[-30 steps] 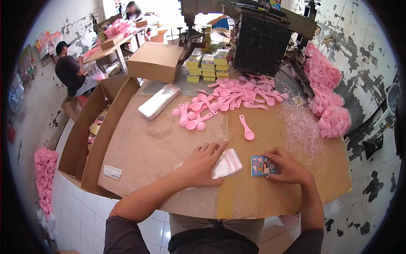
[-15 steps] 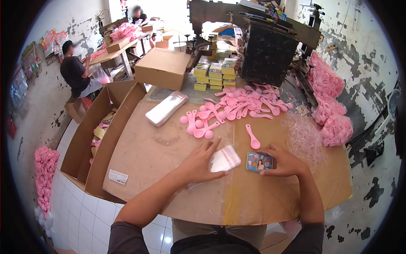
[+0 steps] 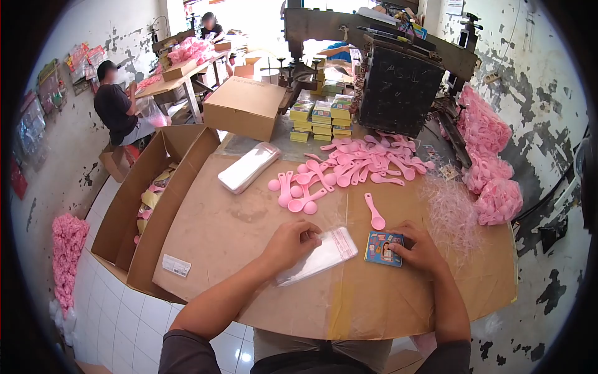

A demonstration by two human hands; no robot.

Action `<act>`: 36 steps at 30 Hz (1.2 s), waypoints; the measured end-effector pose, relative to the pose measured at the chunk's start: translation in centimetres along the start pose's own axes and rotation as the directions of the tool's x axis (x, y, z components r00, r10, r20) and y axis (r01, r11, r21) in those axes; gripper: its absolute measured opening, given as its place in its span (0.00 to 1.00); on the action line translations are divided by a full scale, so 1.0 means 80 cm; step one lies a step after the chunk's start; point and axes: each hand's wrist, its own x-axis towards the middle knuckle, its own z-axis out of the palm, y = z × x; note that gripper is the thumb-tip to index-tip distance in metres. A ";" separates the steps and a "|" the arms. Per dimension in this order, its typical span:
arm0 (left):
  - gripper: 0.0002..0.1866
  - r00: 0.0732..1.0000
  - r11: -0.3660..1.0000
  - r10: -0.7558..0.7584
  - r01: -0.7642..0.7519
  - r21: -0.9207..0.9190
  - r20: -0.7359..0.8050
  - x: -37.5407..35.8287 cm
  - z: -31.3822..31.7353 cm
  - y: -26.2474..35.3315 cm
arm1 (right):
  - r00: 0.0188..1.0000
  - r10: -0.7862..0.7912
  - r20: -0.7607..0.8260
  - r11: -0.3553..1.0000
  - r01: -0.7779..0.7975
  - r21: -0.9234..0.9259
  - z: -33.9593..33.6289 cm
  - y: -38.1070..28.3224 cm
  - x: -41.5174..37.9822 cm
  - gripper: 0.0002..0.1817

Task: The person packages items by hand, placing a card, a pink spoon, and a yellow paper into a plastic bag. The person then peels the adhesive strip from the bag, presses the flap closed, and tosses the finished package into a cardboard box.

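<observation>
My left hand [image 3: 291, 243] is over the left end of a stack of clear plastic bags [image 3: 330, 252], its fingers curled against the thumb. Whether a bag is pinched between them is too small to make out. My right hand [image 3: 418, 246] grips a small stack of printed blue cards [image 3: 381, 249], thumb on top and fingers around the far right edge. Just beyond the cards lies one pink measuring spoon [image 3: 375, 212]. Farther off is a heap of similar pink spoons [image 3: 355, 162].
A second bag stack [image 3: 249, 167] lies left on the cardboard-covered table [image 3: 218, 230]. Card stacks [image 3: 321, 118], a closed carton [image 3: 243, 109] and a black machine [image 3: 398, 84] stand behind. An open box [image 3: 146, 243] is at left; plastic shreds [image 3: 451, 206] lie right. Two people sit beyond.
My left hand has gone from spread beside the bags to curled fingers over them. My right thumb has moved onto the cards' top face, and the cards have turned slightly.
</observation>
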 end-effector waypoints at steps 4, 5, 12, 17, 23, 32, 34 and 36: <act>0.11 1.000 1.000 -0.009 0.008 -0.010 -0.027 0.000 -0.002 0.005 | 0.990 -0.086 -0.110 0.995 0.080 -0.057 0.003 0.019 0.002 0.17; 0.10 0.999 1.000 0.003 -0.004 -0.010 -0.035 0.000 -0.002 0.006 | 0.984 -0.113 -0.137 0.991 0.102 -0.082 0.002 0.019 0.004 0.16; 0.10 0.996 0.997 0.079 -0.079 -0.009 -0.036 -0.002 -0.002 0.004 | 0.991 -0.051 -0.125 0.992 0.035 -0.121 -0.020 -0.021 0.003 0.14; 0.09 0.996 0.993 0.083 -0.085 -0.080 -0.025 0.001 -0.002 0.009 | 0.969 -0.197 0.151 0.980 0.193 0.041 -0.006 -0.082 0.040 0.11; 0.06 0.999 0.983 0.030 -0.037 -0.178 -0.041 0.004 -0.006 0.002 | 0.853 -0.290 0.434 0.922 0.371 -0.114 0.073 -0.079 0.072 0.10; 0.15 0.998 0.644 -0.012 0.058 -0.763 0.065 0.012 -0.031 0.003 | 0.982 -0.175 0.072 0.984 0.171 0.053 0.069 -0.058 0.064 0.11; 0.18 0.996 0.638 -0.003 0.066 -0.767 0.084 0.009 -0.031 0.011 | 0.994 -0.087 -0.069 0.977 0.099 0.187 0.066 -0.057 0.068 0.13; 0.19 0.997 0.657 -0.004 0.059 -0.752 0.075 0.009 -0.023 0.009 | 0.983 -0.022 -0.180 0.937 0.083 0.340 0.066 -0.060 0.072 0.14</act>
